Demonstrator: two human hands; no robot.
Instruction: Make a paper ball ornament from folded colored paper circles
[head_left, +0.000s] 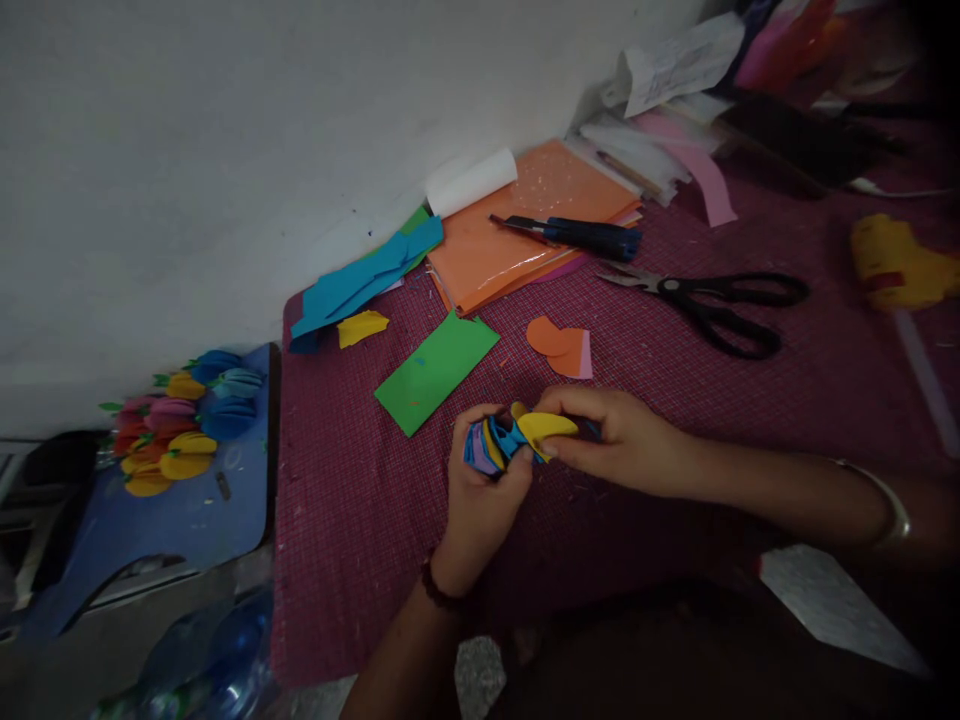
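Both my hands meet over a maroon checked cloth (352, 500). My left hand (480, 490) is closed round a bundle of folded paper pieces (495, 442) in blue, purple and yellow. My right hand (622, 440) pinches a folded yellow piece (546, 427) at the bundle's right side. Just beyond the hands lie a green paper rectangle (436, 372) and orange heart-shaped cutouts (561, 345).
Black scissors (712, 300) lie at the right, a dark blue cutter (581, 235) on an orange paper stack (517, 230). Blue paper strips (367, 280) rest by the white wall. Finished paper fruits (184, 420) sit on a blue stool at left. A yellow glue gun (896, 265) is far right.
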